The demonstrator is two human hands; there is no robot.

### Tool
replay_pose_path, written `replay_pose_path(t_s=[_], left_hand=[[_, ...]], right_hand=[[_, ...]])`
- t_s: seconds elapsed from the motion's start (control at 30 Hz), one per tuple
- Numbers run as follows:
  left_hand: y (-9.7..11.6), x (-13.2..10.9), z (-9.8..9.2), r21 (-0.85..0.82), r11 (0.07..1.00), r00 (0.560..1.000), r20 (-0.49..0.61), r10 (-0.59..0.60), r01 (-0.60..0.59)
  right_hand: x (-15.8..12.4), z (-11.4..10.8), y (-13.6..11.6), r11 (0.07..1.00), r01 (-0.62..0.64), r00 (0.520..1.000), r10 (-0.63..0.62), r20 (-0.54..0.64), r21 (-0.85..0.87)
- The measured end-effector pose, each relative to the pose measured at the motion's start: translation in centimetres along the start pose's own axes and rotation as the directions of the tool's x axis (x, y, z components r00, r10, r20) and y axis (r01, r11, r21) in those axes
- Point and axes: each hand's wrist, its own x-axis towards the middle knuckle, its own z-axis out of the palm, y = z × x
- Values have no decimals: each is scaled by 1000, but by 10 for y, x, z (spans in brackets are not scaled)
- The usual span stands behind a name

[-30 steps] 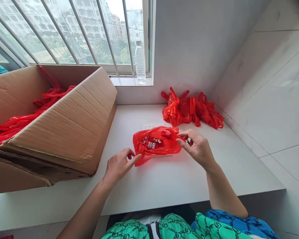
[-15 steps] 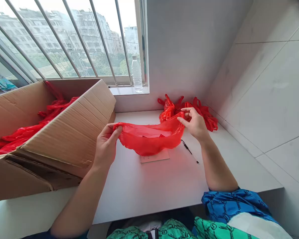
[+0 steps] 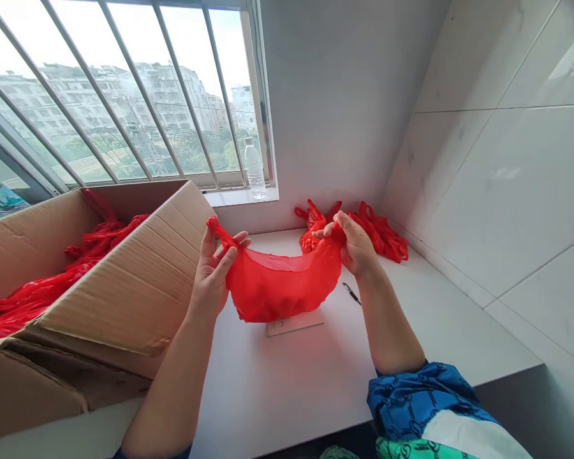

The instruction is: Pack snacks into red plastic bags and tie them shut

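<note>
Both my hands lift a red plastic carrier bag (image 3: 282, 287) above the white counter (image 3: 268, 395). My left hand (image 3: 213, 274) pinches one bag handle between thumb and fingers, and my right hand (image 3: 351, 245) grips the opposite side at the top. The bag sags between them, and its inside is hidden. Below it, a flat white card (image 3: 294, 323) lies on the counter, partly covered from view by the bag. A black pen (image 3: 351, 293) lies just under my right forearm.
A cardboard box (image 3: 95, 299) holding red bags (image 3: 52, 287) stands to the left, close to my left arm. A pile of red bags (image 3: 377, 236) lies against the back wall. A plastic water bottle (image 3: 255, 169) stands on the barred window's sill.
The bag, flat on the counter a second ago, now hangs lifted between my hands. My hands have moved closer together, and my left hand has taken a handle. The view has tilted upward.
</note>
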Motion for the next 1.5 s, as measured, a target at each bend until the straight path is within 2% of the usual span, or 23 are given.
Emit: replay_pose_path(t_s=[0.1,0.2,0.27,0.37,0.43,0.53,0.63,0.7,0.73,0.77,0.8,0.87,0.93,0.97,1.03,1.1,1.13,1.23,1.3,1.37,1.43,1.5], left_hand=[[-13,6,6,-65,997,999,-40,-32,30],[-22,10,16,-113,993,998,-35,-50,46],[-26,10,23,-119,990,998,3,-70,69],[-28,6,24,-95,988,990,74,-118,125],[-27,3,19,-59,990,987,104,-124,130],[-25,4,8,-28,995,990,107,-91,95],[-25,8,2,-78,992,994,55,-97,101],[-24,10,3,-152,978,990,13,-140,141],[-24,10,4,-190,967,985,3,-171,168],[-23,10,6,-226,954,980,5,-201,197],[-21,9,8,-259,940,974,14,-225,221],[-20,6,13,-303,918,966,51,-253,256],[-22,2,19,-308,915,965,82,-249,262],[-26,-1,21,-290,922,967,97,-237,256],[-35,-5,25,-204,953,972,125,-201,223],[-44,-8,28,-51,989,974,183,-131,142],[-48,-9,29,45,995,968,233,-95,86],[-50,-12,28,271,962,919,388,-72,-39],[-46,-11,25,279,960,903,409,-131,13],[-40,-8,20,190,972,907,368,-203,141],[-35,-5,14,81,957,900,325,-290,280],[-31,-2,10,-21,917,871,321,-371,399]], right_hand=[[3,18,9,988,-15,997,25,-68,154],[3,41,20,976,26,991,3,-131,215],[1,55,27,978,18,997,-3,-72,206],[-6,60,30,999,-15,992,10,128,41],[-10,50,26,988,4,954,42,298,-152],[-13,21,12,932,37,835,170,524,-361],[-13,-2,0,904,26,741,269,616,-427],[-10,-4,1,926,18,710,254,657,-377],[-8,-1,5,949,-12,718,228,658,-316],[-6,5,11,971,-63,750,200,631,-232],[-4,12,19,984,-124,804,177,568,-132],[-1,30,37,978,-199,917,165,362,58],[-2,48,52,972,-211,958,185,220,103],[-4,55,56,972,-222,956,203,211,71],[-10,65,58,965,-257,922,262,284,-55],[-17,70,55,949,-252,872,308,380,-192],[-19,72,54,945,-223,864,305,401,-240],[-21,73,54,949,-144,899,244,364,-280],[-17,72,58,960,-165,919,233,319,-224],[-13,69,61,972,-196,924,226,307,-127],[-9,64,61,977,-212,920,212,331,-35],[-8,59,59,969,-246,897,220,384,19]])
